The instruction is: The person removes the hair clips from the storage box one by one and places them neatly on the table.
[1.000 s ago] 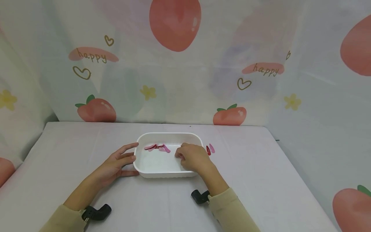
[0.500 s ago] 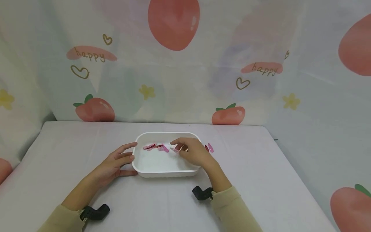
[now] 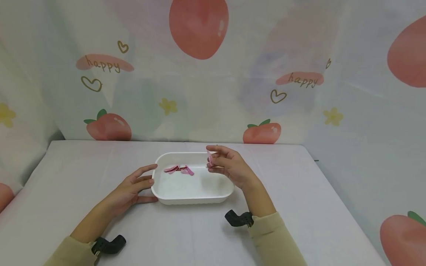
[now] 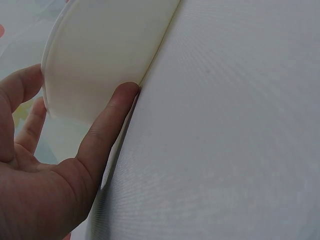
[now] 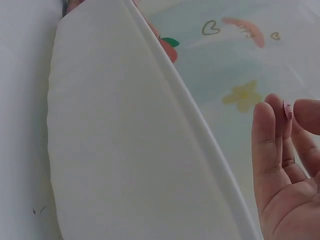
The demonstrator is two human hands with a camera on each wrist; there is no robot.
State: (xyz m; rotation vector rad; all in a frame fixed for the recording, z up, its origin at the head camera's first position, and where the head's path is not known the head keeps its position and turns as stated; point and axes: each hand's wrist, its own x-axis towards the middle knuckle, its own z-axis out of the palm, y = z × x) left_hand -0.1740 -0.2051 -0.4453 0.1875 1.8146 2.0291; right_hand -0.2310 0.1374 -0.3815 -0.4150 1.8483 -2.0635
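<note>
A white rectangular tray (image 3: 193, 201) lies on the table. My left hand (image 3: 129, 189) rests against its left end, fingertips at the rim and thumb along the lower wall, as the left wrist view shows. Above the tray's right back part, my right hand (image 3: 231, 166) pinches a small pink hair clip (image 3: 210, 159). That clip (image 5: 287, 110) shows edge-on between thumb and fingers in the right wrist view. Inside the tray, towards the back left, lie several pink and red hair clips (image 3: 187, 171) in a loose row.
A white cloth (image 3: 299, 207) covers the table. Behind it hangs a pale backdrop (image 3: 206, 92) printed with peaches, hearts and flowers. Black camera mounts (image 3: 109, 244) stick out from both wrists.
My right hand has picked a pink hair clip up from inside the tray and raised it above the back rim. Clips beside the tray's right end are now hidden behind it. The left hand stays put.
</note>
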